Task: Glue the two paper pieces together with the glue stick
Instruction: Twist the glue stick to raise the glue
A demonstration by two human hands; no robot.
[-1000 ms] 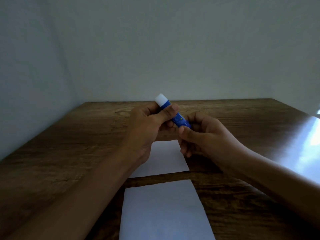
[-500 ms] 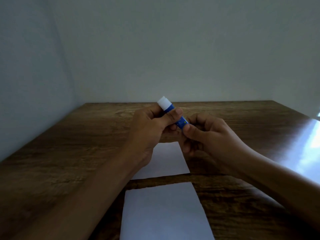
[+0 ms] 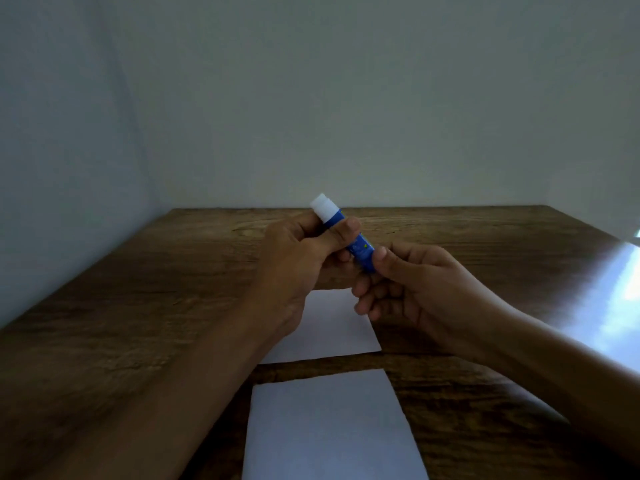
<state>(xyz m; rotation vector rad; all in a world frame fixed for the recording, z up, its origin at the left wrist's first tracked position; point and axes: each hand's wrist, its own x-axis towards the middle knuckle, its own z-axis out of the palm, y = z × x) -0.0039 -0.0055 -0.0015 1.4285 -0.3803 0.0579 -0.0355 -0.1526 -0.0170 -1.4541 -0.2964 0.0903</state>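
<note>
Both grips on blue glue stick [image 3: 360, 249], left hand [image 3: 298, 265] mid-barrel, right hand [image 3: 412, 289] pinching base, label unreadable

around the near paper sheet [image 3: 332, 427] the wooden table [image 3: 156, 306] lies bare to its left and right. beyond it, the far paper sheet [image 3: 332, 327] is partly covered by the left hand [image 3: 298, 265] and right hand [image 3: 412, 285], which hold the glue stick [image 3: 343, 230] above it.

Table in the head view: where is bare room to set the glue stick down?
Bare wood lies left of the left hand, to the table edge, and right of the right hand. Crowded: the middle, where the far paper and near paper lie with a narrow strip between.
</note>
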